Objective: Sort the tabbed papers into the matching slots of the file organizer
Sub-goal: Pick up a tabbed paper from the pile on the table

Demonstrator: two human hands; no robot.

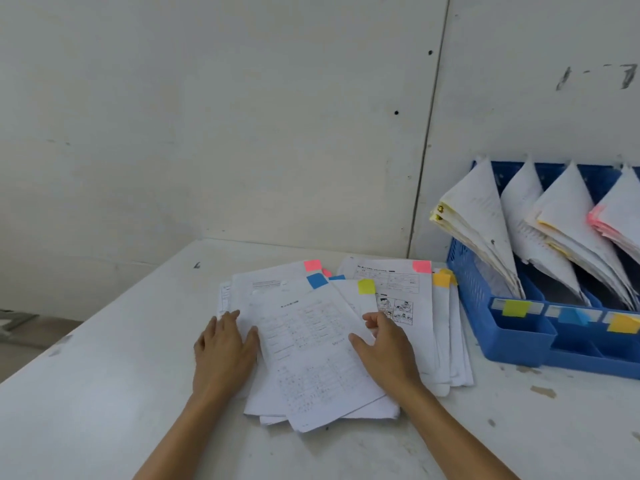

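A loose pile of printed papers (pixel 311 348) lies on the white table (pixel 104 393), its sheets carrying pink (pixel 312 265), blue (pixel 317 280), yellow-green (pixel 366 286) and orange (pixel 442 280) tabs. My left hand (pixel 223 355) rests flat on the pile's left edge, fingers straight. My right hand (pixel 384 348) lies on the top blue-tabbed sheet, fingers lightly bent against the sheet beside it. At the right stands the blue file organizer (pixel 512 337), its slots holding sorted papers and labelled green (pixel 516 308), blue (pixel 573 317) and orange (pixel 623 323).
A white wall (pixel 242 116) runs close behind the table, with a panel seam to the left of the organizer. The table's left edge drops to the floor at the far left. Bare tabletop lies in front of the pile and left of it.
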